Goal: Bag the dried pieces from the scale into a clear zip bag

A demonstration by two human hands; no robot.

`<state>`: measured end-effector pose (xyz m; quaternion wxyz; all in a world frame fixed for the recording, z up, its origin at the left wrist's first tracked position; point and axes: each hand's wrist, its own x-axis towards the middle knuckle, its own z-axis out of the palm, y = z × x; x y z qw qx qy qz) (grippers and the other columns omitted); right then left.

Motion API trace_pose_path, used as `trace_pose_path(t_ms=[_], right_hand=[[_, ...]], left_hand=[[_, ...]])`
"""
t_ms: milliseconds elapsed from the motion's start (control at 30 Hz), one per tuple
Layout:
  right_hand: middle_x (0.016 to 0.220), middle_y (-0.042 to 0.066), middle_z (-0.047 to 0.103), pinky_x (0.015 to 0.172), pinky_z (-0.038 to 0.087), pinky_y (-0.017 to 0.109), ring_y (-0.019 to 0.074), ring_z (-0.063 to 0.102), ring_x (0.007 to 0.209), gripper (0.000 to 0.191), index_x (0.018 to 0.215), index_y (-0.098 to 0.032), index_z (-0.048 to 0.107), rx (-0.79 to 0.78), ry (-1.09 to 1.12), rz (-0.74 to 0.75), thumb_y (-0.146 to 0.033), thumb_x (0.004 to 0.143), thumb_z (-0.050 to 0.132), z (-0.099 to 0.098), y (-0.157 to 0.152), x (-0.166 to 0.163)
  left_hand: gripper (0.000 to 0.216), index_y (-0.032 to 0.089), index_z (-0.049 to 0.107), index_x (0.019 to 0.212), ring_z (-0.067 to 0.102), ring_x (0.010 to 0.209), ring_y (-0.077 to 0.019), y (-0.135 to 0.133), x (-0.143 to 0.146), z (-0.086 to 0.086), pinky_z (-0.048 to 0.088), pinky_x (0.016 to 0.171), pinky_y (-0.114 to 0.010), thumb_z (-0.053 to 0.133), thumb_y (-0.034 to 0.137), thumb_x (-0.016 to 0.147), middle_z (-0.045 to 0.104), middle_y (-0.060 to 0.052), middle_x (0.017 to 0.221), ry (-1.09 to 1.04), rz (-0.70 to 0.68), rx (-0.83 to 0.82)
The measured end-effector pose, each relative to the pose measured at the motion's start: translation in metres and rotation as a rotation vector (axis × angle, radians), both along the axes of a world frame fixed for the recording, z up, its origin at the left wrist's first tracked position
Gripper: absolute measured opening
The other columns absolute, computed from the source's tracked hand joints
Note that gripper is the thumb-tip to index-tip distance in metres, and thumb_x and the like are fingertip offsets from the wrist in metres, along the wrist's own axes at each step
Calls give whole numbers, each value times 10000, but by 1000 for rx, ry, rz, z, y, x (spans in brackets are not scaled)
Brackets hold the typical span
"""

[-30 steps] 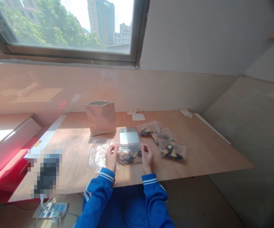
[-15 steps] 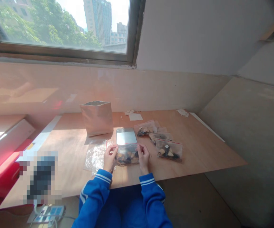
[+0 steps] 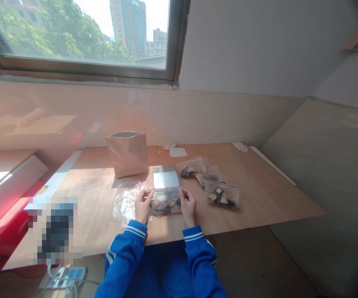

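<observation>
View shifted; left hand (image 3: 143, 205) and right hand (image 3: 188, 205) pinch the bag (image 3: 166, 206).

No legible text or numbers — white square (image 3: 218, 191) on a filled bag (image 3: 223, 195), too small to read

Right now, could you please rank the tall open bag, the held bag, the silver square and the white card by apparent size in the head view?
1. Tall open bag
2. Held bag, partly covered at both ends
3. Silver square
4. White card
</observation>
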<state>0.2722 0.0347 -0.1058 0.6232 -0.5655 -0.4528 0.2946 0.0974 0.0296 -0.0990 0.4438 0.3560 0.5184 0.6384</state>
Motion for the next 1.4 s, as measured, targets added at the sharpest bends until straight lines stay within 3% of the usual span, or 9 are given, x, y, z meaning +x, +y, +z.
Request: trace_pose_path(t_ms=[333, 700, 1400], right_hand=[[691, 29, 647, 651, 466, 276, 167, 587, 666, 350, 911, -134, 664, -7, 38, 16, -469, 835, 601, 0, 0, 0], [798, 59, 708, 696, 525, 297, 193, 658, 757, 305, 879, -157, 674, -17, 125, 163, -447, 784, 667, 3, -1, -2], [811, 80, 714, 669, 512, 302, 196, 644, 728, 343, 868, -141, 703, -22, 10, 86, -472, 790, 652, 1, -2, -3]], left_hand=[[305, 147, 684, 869, 606, 750, -151, 0, -1, -2, 482, 670, -244, 711, 415, 727, 673, -49, 835, 67, -53, 1], [311, 151, 700, 892, 627, 754, -162, -1, 1, 1, 502, 658, -250, 711, 415, 727, 696, -60, 892, 81, -119, 5], [317, 146, 681, 818, 583, 673, -131, 0, 0, 0, 465, 623, -230, 740, 426, 683, 653, -34, 811, 89, -64, 11]])
